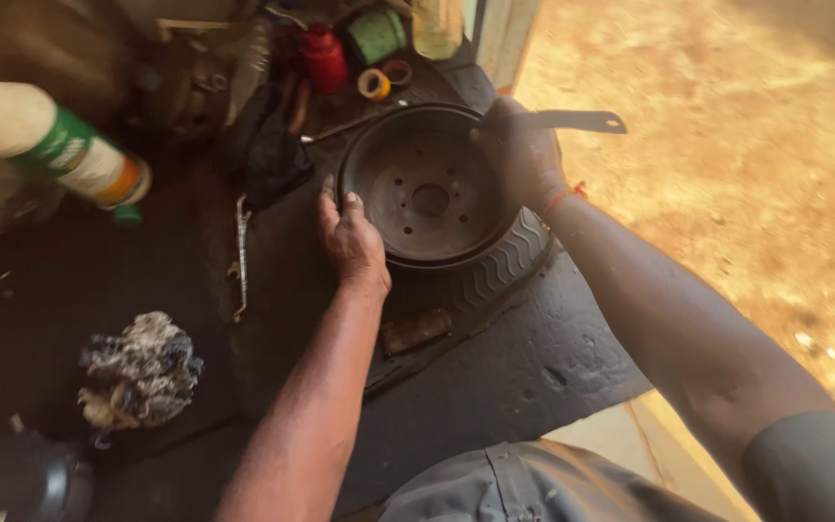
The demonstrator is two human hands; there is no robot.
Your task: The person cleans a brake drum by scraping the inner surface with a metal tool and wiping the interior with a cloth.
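Note:
A dark, rusty brake drum (pixel 424 188) lies open side up on a piece of tyre tread (pixel 506 261) on a black mat. My left hand (pixel 350 240) grips the drum's left rim. My right hand (pixel 522 155) is over the drum's right rim and holds a flat metal tool (pixel 572 121) whose handle, with a hole at its end, points right. An orange thread circles my right wrist.
A long wrench (pixel 241 253) lies left of the drum. A dirty rag (pixel 139 372) sits lower left. At upper left a white and green bottle (pixel 50 143) lies tilted. A red bottle (pixel 325 58), tape rolls (pixel 375 84) and clutter stand behind. Sandy ground (pixel 727 145) lies to the right.

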